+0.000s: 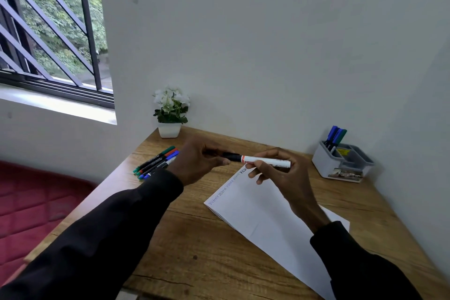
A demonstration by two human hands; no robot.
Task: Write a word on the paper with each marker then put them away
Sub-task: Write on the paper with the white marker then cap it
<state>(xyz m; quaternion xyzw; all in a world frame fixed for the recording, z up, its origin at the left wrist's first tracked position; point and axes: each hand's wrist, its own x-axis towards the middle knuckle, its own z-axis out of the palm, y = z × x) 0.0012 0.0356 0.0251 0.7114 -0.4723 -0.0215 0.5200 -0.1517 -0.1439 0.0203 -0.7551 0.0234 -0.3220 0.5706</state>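
Note:
A thick white marker [265, 161] with a black cap [231, 156] is held level above the far end of the white paper [263, 217]. My right hand [280, 173] grips its white barrel. My left hand [202, 158] pinches the black cap end. Several words run along the paper's left edge, in pale ink and one in black. Several thin markers [158, 162] lie side by side on the wooden desk [194, 246], left of my left hand. A grey organiser [341, 163] at the far right holds several upright markers [336, 135].
A small white pot with white flowers [170, 114] stands at the desk's far left corner against the wall. A barred window is at the upper left. A red cushioned surface [29, 202] lies below the desk's left edge.

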